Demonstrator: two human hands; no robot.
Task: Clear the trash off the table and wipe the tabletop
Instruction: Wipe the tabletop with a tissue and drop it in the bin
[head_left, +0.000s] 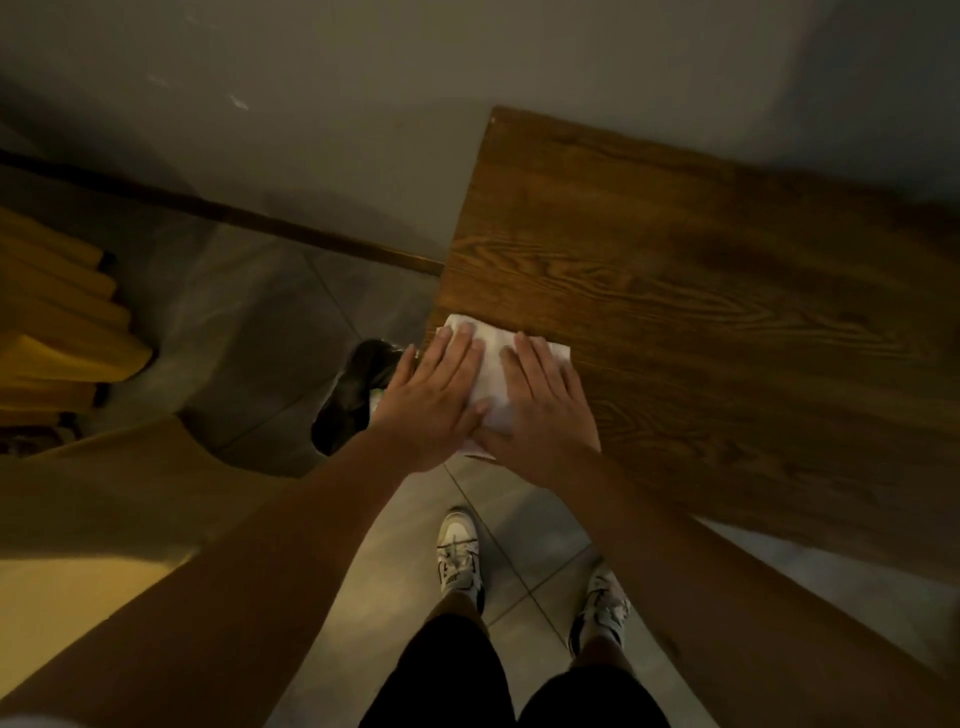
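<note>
A white cloth (496, 371) lies flat on the near left corner of the dark wooden table (701, 291). Both my hands press down on it with fingers spread. My left hand (434, 397) covers the cloth's left part at the table's edge. My right hand (543, 410) covers its right part, and the two thumbs touch. A strip of cloth shows between the hands, with a little more sticking out past the fingertips.
A bin lined with a black bag (358, 395) stands on the tiled floor just left of the table corner, partly behind my left hand. Yellow chairs (57, 322) stand at the far left. A pale wall (363, 104) runs behind. My feet (460, 556) are below.
</note>
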